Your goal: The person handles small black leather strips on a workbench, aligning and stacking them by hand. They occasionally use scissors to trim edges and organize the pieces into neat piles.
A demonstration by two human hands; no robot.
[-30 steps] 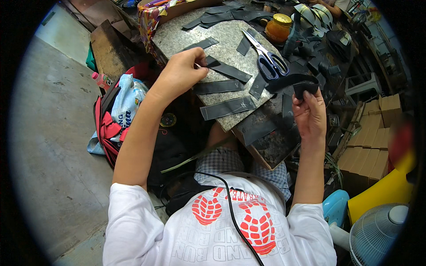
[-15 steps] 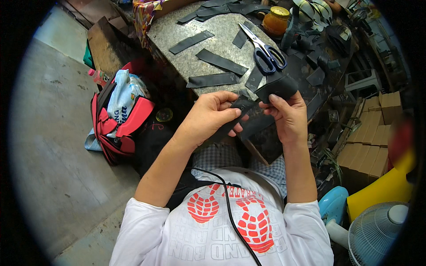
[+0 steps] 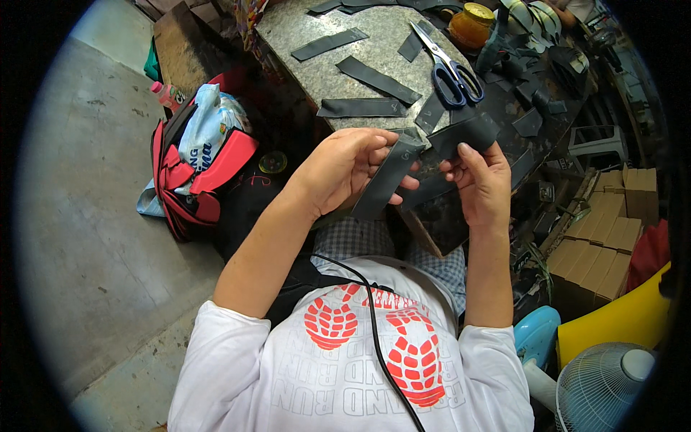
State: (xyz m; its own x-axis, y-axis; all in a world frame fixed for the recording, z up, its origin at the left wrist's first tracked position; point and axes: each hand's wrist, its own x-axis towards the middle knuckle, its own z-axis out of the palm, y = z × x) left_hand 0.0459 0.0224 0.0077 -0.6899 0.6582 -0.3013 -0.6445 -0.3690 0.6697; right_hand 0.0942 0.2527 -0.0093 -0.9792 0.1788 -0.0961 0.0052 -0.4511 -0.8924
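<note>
My left hand [image 3: 335, 169] holds a flat black strip [image 3: 387, 178], leather-like, with a small pale mark near its upper end. The strip slants across the fingers, whose tips show past its right edge. To the right, my right hand [image 3: 486, 183] pinches a wider black piece [image 3: 466, 132] between thumb and fingers. Both hands are over the near edge of the worktable. Just beyond the right hand lie scissors [image 3: 455, 78] with dark blue handles, their blades pointing away. More black strips [image 3: 362, 108] are spread on the table's pale, speckled top [image 3: 302, 29].
An orange jar with a yellow lid [image 3: 471, 25] stands at the far side, beside a heap of dark scraps [image 3: 529, 93]. Left of me is a red and black bag [image 3: 227, 162]. Cardboard boxes [image 3: 601, 223] and a fan [image 3: 608, 385] are at my right.
My left thumb has come off the strip's face, and more of the strip shows, tilted steeper. The right hand keeps its piece. The whole view has shifted slightly.
</note>
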